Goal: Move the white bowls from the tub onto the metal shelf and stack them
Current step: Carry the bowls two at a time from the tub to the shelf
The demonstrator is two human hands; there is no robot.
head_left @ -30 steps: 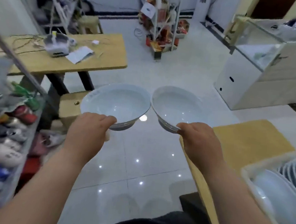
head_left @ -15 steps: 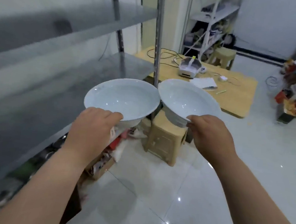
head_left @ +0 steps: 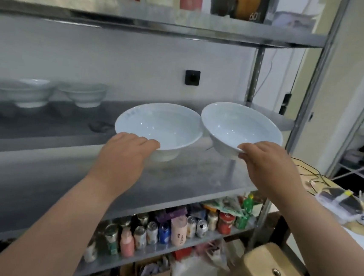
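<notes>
Bowls ride one per hand: left hand [head_left: 126, 152] pinches the near rim of left bowl [head_left: 158, 126], right hand [head_left: 263, 159] right bowl [head_left: 241, 127], level over the shelf [head_left: 195, 177], so I can stack them beside the stacks [head_left: 33, 97]

From my feed the light is soft and even, the metal shelf [head_left: 195, 179] shows dull sheen, the left side smears with blur, and uprights bow at the edges.
</notes>
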